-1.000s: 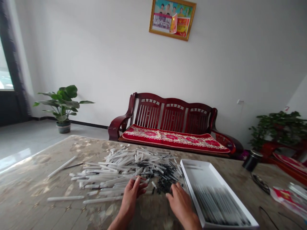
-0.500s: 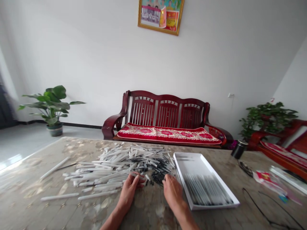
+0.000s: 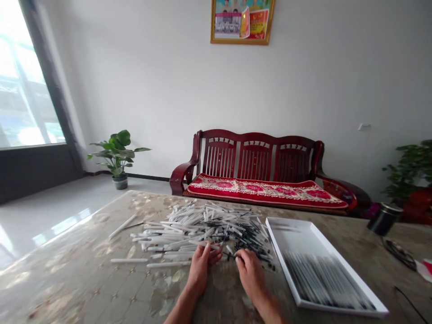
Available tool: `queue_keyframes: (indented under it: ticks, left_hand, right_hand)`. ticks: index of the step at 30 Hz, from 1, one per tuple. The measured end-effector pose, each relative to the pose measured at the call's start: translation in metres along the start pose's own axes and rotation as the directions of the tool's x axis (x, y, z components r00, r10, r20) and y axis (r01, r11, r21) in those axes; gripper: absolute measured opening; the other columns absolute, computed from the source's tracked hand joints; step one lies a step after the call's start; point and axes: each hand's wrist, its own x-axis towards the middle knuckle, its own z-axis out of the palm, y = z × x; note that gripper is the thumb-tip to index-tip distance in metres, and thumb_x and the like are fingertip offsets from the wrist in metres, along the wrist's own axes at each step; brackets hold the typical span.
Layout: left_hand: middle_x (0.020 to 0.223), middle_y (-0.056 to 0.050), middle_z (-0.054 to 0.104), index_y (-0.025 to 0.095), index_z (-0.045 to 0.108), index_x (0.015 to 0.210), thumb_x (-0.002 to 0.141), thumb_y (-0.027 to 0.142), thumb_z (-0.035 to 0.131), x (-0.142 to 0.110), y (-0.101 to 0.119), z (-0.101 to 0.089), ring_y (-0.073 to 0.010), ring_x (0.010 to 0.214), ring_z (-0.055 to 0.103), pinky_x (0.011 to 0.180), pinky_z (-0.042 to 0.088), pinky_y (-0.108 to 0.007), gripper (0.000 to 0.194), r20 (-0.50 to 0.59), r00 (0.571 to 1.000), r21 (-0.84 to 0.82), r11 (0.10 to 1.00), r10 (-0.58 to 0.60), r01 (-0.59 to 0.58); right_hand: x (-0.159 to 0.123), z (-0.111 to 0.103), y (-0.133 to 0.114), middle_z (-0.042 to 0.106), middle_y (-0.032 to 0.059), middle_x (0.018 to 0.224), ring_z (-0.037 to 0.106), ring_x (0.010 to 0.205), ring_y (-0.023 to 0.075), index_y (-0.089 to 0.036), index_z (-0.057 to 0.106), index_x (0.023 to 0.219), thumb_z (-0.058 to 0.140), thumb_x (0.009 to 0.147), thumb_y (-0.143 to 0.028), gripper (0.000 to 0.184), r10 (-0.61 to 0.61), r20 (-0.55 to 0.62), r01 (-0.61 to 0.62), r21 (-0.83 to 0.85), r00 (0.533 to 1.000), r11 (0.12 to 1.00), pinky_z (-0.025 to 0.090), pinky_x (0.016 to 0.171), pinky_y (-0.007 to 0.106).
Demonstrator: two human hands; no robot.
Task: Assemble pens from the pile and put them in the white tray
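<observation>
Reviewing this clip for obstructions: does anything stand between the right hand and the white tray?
Nothing blocks the direct path: bare tabletop lies between the right hand and the white tray. The black-ended rods lie above and beside that path, reaching close to the tray's edge.

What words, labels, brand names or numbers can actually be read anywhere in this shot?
Nothing can be read for certain.
Framed poster on the wall: printed marks on its red panel, too small to read.
Red-and-white packet at the right edge of the view: partly cut off, any print too blurred to read.
</observation>
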Motion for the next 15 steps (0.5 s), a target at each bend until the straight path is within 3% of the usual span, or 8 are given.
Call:
queue_keyframes:
  ticks: [7, 15]
  left_hand:
    - [0.087, -0.009, 0.077, 0.019, 0.055, 0.089, 0.061, 0.038, 0.085, 0.0026, 0.0023, -0.0013, -0.0247, 0.081, 0.075, 0.075, 0.059, -0.035, 0.045, -0.050, 0.994, -0.117, 0.989, -0.093, 0.087]
    - [0.083, -0.007, 0.077, 0.020, 0.055, 0.087, 0.059, 0.041, 0.085, 0.0002, 0.0023, -0.0010, -0.0212, 0.070, 0.073, 0.069, 0.059, -0.033, 0.047, 0.036, 0.994, -0.072, 0.992, -0.101, 0.104]
  right_hand:
    - [-0.0001, 0.0087, 0.0054, 0.068, 0.0037, 0.084, 0.061, 0.084, 0.0205, -0.022, 0.066, 0.084, 0.047, 0.086, -0.016, 0.019, -0.019, -0.091, 0.025, 0.067, 0.996, 0.997, 0.043, 0.078, 0.029]
    - [0.0031, 0.0073, -0.0011, 0.064, 0.0021, 0.082, 0.058, 0.081, 0.0193, -0.023, 0.062, 0.082, 0.049, 0.087, -0.010, 0.019, -0.125, -0.122, 0.122, -0.028, 0.985, 0.992, 0.042, 0.076, 0.030]
